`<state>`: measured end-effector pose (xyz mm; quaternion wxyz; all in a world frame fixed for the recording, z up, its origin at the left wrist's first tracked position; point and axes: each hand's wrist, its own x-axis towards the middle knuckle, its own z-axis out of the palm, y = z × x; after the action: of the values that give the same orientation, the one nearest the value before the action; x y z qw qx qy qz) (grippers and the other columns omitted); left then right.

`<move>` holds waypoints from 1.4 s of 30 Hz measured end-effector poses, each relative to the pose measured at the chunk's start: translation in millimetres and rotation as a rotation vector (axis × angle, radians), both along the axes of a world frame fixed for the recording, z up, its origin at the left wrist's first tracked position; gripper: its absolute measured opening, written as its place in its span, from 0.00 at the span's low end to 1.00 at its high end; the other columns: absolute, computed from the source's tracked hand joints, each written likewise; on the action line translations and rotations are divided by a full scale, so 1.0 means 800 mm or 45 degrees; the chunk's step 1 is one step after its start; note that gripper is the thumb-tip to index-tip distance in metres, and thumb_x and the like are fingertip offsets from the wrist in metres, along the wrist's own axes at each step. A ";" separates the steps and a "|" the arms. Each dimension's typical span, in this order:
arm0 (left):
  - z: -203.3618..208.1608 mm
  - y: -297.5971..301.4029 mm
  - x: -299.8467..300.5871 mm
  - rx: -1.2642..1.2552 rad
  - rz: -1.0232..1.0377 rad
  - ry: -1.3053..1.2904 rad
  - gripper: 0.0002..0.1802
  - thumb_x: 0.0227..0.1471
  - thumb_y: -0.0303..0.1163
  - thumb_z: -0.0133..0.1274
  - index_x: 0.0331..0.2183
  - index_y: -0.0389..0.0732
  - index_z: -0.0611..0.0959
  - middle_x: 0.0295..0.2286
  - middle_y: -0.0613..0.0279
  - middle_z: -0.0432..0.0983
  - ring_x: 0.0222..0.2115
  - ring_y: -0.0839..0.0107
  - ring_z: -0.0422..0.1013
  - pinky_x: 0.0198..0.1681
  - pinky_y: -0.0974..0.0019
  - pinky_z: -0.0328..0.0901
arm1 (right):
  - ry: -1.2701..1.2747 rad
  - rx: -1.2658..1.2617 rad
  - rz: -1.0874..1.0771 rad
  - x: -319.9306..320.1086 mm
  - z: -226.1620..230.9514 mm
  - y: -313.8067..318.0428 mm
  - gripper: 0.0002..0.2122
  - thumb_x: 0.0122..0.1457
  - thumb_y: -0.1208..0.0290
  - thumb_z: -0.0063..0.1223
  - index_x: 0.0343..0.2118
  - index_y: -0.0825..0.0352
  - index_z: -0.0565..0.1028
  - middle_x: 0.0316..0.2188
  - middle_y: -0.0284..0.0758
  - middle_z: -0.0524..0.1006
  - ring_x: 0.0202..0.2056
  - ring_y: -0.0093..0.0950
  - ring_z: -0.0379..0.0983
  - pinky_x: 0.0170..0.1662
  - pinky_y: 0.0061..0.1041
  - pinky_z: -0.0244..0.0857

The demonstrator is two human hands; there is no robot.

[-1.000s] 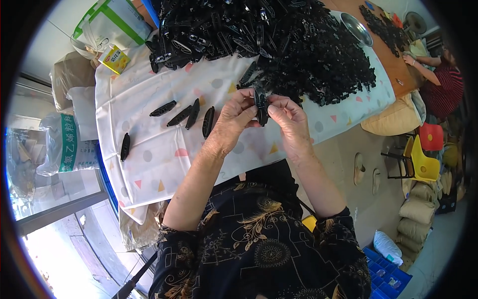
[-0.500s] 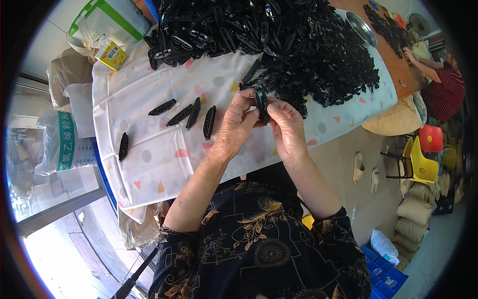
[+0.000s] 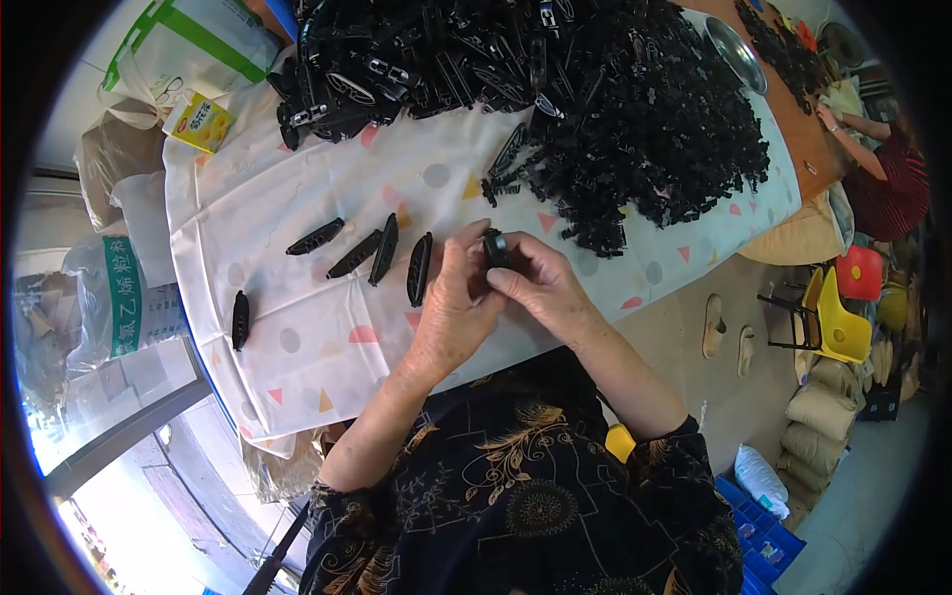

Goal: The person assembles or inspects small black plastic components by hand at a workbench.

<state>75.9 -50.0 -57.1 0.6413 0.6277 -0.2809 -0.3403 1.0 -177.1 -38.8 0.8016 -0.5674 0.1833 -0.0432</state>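
Observation:
In front of me my left hand (image 3: 458, 302) and my right hand (image 3: 547, 291) together grip a black plastic piece (image 3: 494, 249) with a shiny curved side. Fingers of both hands press on it and cover much of it. To the left on the cloth lie several long, narrow black plastic pieces with tapered ends, the closest (image 3: 420, 269) just beside my left hand. Beyond my hands rises a big heap of similar black pieces (image 3: 436, 59). Next to it spreads a pile of small black parts (image 3: 654, 129).
A patterned white cloth (image 3: 297, 387) covers the table. At its far left are a yellow carton (image 3: 201, 123) and a green-edged bag (image 3: 198, 45); a metal dish (image 3: 736, 55) stands far right. A yellow chair (image 3: 845, 327) and slippers (image 3: 714, 325) are on the floor. Another person (image 3: 883, 178) works at far right.
Both hands have come nearer to me and slightly left with the black piece, which is now turned differently between the fingers. The view has shifted slightly.

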 end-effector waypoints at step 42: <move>0.029 -0.072 0.081 0.101 -0.024 0.001 0.09 0.51 0.30 0.55 0.32 0.35 0.75 0.24 0.62 0.75 0.24 0.76 0.71 0.26 0.73 0.66 | -0.212 0.703 -0.318 -0.038 0.019 -0.062 0.04 0.59 0.79 0.49 0.37 0.66 0.72 0.32 0.37 0.76 0.31 0.23 0.74 0.34 0.18 0.72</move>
<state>140.8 -107.3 -33.8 0.6128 0.6498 -0.2730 -0.3575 -29.2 -226.9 -23.4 0.9261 -0.2959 0.1901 -0.1363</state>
